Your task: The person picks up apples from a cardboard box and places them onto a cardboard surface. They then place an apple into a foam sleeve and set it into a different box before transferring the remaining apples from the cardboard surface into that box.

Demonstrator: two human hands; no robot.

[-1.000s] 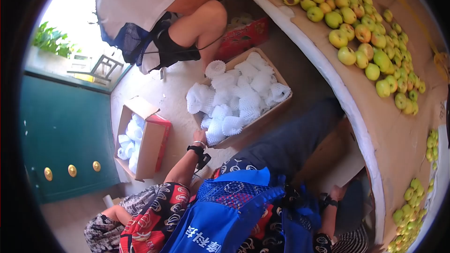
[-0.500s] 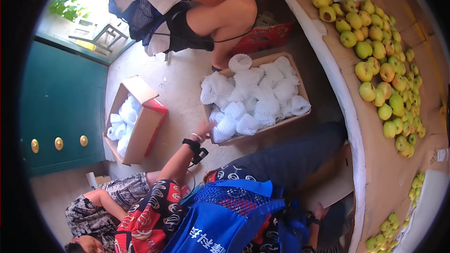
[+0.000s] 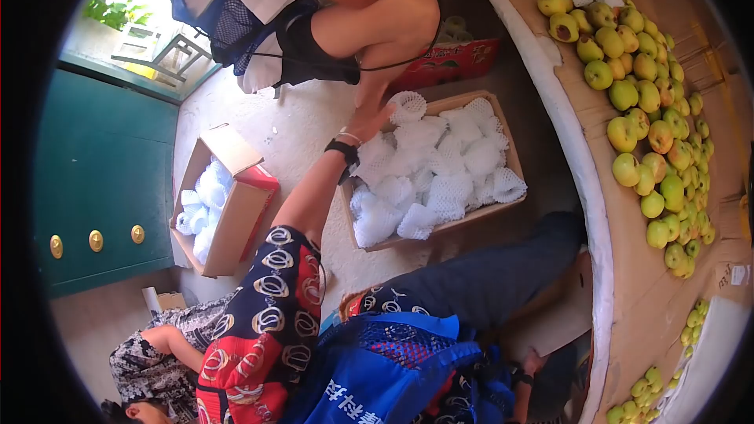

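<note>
My left hand point(image 3: 367, 119) reaches over the upper left edge of a cardboard box point(image 3: 514, 137) filled with white foam net fruit sleeves point(image 3: 449, 159). Its fingers are stretched out toward a rolled foam net sleeve point(image 3: 408, 107) at the box's far corner, with nothing seen in the grasp. Low on the right, my right hand point(image 3: 535, 362) is by the lower edge of a piece of cardboard point(image 3: 550, 326) beside my leg. The fingers of that hand are mostly hidden.
Many green-yellow apples point(image 3: 644, 90) lie on a cardboard-covered table point(image 3: 585, 180) at right. A smaller box point(image 3: 239, 212) of foam sleeves stands left, near a green door point(image 3: 110, 180). One person point(image 3: 377, 27) sits opposite; another point(image 3: 169, 345) is at lower left.
My left hand has moved from the box's near left corner up to its far left corner. The view has shifted slightly, and my right hand stays about where it was.
</note>
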